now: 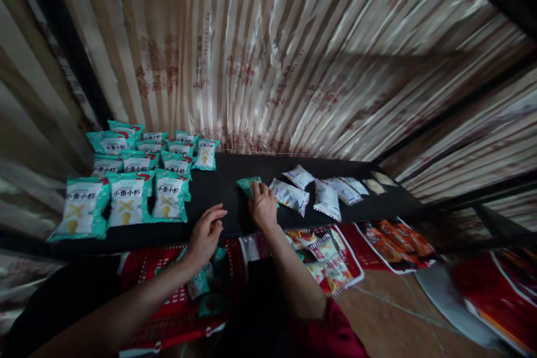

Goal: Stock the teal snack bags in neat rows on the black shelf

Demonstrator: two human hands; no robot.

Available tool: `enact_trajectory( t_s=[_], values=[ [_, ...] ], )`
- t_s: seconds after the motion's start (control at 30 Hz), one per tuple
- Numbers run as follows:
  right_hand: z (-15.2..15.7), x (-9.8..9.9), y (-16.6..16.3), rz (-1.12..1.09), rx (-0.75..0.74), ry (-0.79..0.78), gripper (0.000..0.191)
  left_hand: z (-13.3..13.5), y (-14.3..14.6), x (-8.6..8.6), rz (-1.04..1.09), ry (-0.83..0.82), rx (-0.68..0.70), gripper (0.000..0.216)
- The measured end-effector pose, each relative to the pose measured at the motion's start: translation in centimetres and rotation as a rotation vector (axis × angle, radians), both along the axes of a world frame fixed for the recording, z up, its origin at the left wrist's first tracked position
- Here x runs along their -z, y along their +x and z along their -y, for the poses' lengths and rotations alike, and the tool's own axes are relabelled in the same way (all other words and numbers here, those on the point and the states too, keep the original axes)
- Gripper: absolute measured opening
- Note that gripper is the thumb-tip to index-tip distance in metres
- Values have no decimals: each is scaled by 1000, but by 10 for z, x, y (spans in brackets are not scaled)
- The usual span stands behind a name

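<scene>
My right hand (262, 205) rests on a small teal snack packet (247, 184) lying on the black shelf (218, 196), fingers curled over its near end. My left hand (206, 234) hovers at the shelf's front edge, fingers loosely bent, holding nothing. To the left lie several teal and white snack packets (126, 198) in neat rows. To the right of my right hand lie several white packets (290, 196) in a loose line.
A striped satin curtain (293, 56) hangs behind the shelf. Below the shelf, red printed bags (377, 246) and more snack packets (331, 268) lie on the tiled floor (394, 319). A dark frame bar (482, 106) runs at the right.
</scene>
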State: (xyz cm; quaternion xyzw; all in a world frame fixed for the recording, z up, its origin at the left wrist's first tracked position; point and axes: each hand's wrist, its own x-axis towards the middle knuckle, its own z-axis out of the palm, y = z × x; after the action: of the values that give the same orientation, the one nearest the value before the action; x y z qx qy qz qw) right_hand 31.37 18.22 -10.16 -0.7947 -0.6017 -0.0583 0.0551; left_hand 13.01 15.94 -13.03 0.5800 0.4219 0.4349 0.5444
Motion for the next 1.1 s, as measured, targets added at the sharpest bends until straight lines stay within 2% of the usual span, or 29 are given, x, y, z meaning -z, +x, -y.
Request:
enact_trajectory(
  t_s=[0.13,0.27,0.47,0.6,0.7,0.77,0.83,0.97,1.1],
  values=[
    [14,-8,-25,-47,-86,-30,56,32,-7,8,66,-124,-49,25],
    [36,-6,-53,-76,-141,-9,58,53,-27,12,74,-217,-109,28],
    [69,-3,-88,-148,-176,21,57,65,-56,3,117,-398,-147,31],
    [88,-7,-107,-196,-231,27,57,77,-60,-2,218,-580,-165,32],
    [99,-10,-115,-267,-270,23,54,83,-58,-7,341,-688,-104,31],
    [107,-12,-118,-320,-294,23,53,84,-57,-11,423,-719,-45,32],
    [115,-12,-121,-378,-317,21,53,84,-57,-13,474,-724,-43,33],
    [128,-10,-132,-455,-382,21,55,86,-55,-13,516,-714,-120,32],
    [134,-8,-139,-571,-441,24,54,87,-58,-13,497,-720,-273,27]
  ],
)
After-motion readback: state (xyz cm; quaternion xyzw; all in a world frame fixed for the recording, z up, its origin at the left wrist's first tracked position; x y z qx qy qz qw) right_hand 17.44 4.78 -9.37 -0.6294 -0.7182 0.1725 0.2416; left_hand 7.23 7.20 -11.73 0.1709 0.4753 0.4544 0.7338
